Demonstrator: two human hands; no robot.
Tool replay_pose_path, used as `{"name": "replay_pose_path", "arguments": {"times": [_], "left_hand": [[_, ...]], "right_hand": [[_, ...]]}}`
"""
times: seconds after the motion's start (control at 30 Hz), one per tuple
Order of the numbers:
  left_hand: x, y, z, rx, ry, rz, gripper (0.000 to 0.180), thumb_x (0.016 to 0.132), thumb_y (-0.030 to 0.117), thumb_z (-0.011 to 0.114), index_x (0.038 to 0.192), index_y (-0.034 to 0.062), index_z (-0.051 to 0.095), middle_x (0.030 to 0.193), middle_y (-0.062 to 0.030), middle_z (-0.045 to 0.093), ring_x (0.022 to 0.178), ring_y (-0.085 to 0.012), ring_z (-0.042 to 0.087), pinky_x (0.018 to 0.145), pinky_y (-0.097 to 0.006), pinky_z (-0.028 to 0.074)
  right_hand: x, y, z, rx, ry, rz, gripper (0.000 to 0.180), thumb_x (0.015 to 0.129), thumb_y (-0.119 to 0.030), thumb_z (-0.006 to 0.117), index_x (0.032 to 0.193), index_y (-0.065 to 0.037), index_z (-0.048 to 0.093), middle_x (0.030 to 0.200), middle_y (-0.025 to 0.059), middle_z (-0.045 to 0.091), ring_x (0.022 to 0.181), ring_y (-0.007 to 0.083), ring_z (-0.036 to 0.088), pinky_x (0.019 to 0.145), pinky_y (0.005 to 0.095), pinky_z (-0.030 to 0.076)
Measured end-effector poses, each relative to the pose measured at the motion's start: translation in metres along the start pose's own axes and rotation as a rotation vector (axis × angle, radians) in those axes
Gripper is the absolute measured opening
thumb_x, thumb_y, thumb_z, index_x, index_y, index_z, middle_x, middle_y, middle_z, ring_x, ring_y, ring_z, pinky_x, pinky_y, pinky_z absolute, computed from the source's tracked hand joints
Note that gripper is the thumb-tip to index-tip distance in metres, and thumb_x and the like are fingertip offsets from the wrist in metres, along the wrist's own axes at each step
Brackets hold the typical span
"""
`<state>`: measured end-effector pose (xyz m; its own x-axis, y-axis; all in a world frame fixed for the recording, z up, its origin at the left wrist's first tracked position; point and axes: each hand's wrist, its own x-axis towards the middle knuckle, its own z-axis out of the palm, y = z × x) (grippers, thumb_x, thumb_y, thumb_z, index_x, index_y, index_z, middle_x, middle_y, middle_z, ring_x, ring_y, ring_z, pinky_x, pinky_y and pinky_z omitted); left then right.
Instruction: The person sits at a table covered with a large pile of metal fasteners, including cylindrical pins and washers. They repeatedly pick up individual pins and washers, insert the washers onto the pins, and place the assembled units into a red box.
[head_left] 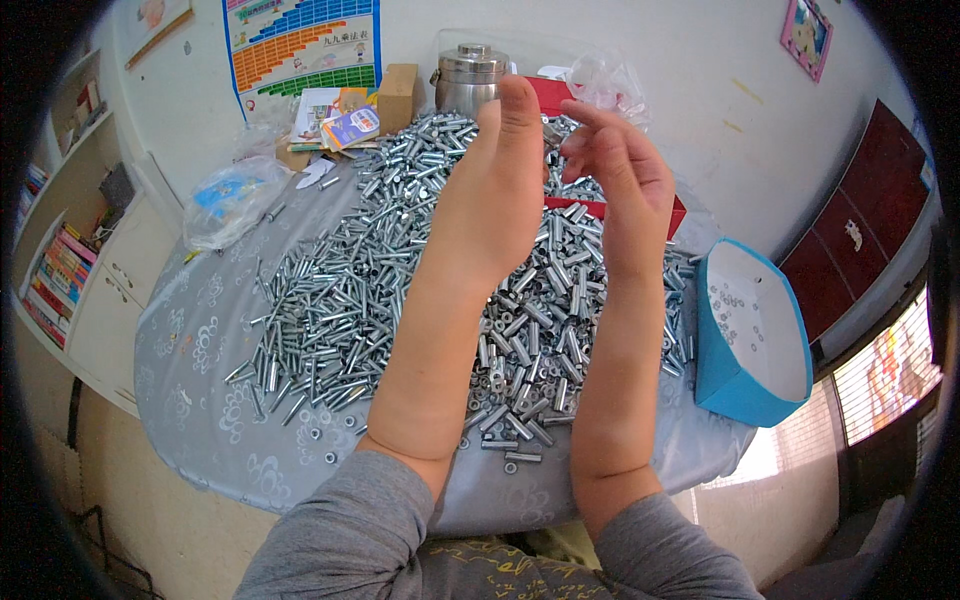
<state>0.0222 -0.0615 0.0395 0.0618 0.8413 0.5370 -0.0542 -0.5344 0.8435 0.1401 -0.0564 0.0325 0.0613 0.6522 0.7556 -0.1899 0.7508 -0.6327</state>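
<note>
Both my hands are raised over a large heap of shiny metal parts. My left hand has its thumb up, and its other fingers are hidden behind the palm. Just to its right, my right hand has its fingers apart and partly bent toward the left one; I make out nothing held in it. Beneath my left arm lie slim metal bolts. Short metal sleeves are heaped between my forearms, with small nuts nearer me. Behind my hands stands a red box with metal parts in it.
A blue box with small rings inside stands at the table's right edge. At the back are a steel pot, a cardboard box, booklets and a clear plastic bag. Another plastic bag lies on the left of the grey tablecloth.
</note>
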Motion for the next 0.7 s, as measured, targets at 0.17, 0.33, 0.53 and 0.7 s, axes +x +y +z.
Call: {"name": "replay_pose_path", "arguments": {"times": [0.17, 0.33, 0.53, 0.7], "left_hand": [[-0.001, -0.003, 0.003, 0.061, 0.015, 0.021, 0.093, 0.076, 0.075, 0.012, 0.122, -0.0023, 0.038, 0.079, -0.0080, 0.052, 0.072, -0.0156, 0.043, 0.063, -0.025, 0.033], [-0.002, 0.000, 0.007, 0.217, 0.068, 0.106, 0.095, 0.077, 0.074, 0.009, 0.115, -0.0063, 0.040, 0.082, -0.0205, 0.060, 0.084, -0.0344, 0.059, 0.074, -0.037, 0.044], [-0.005, 0.007, 0.008, 0.371, 0.074, 0.165, 0.088, 0.079, 0.071, 0.010, 0.106, -0.0038, 0.048, 0.068, -0.0156, 0.061, 0.073, -0.0343, 0.060, 0.064, -0.039, 0.045], [-0.008, 0.008, 0.010, 0.386, 0.023, 0.223, 0.084, 0.081, 0.069, 0.010, 0.097, -0.0014, 0.052, 0.067, -0.0154, 0.060, 0.070, -0.0343, 0.060, 0.063, -0.040, 0.045]], "right_hand": [[-0.001, -0.005, 0.005, -0.371, -0.013, 0.087, 0.022, 0.080, -0.011, 0.062, 0.097, 0.003, 0.060, 0.071, 0.0019, 0.061, 0.063, 0.0037, 0.054, 0.054, 0.0155, 0.041], [-0.004, -0.017, 0.013, -0.149, -0.017, 0.117, 0.016, 0.082, -0.010, 0.058, 0.090, 0.003, 0.059, 0.068, 0.0026, 0.059, 0.064, 0.0062, 0.057, 0.053, 0.0171, 0.040], [-0.011, -0.030, 0.013, -0.234, -0.003, 0.139, 0.014, 0.083, -0.009, 0.051, 0.088, 0.002, 0.057, 0.067, 0.0035, 0.058, 0.058, 0.0064, 0.051, 0.051, 0.0198, 0.038], [-0.015, -0.032, 0.012, -0.481, 0.028, 0.138, 0.015, 0.080, -0.010, 0.048, 0.085, 0.002, 0.055, 0.065, 0.0055, 0.056, 0.056, 0.0088, 0.046, 0.051, 0.0241, 0.036]]}}
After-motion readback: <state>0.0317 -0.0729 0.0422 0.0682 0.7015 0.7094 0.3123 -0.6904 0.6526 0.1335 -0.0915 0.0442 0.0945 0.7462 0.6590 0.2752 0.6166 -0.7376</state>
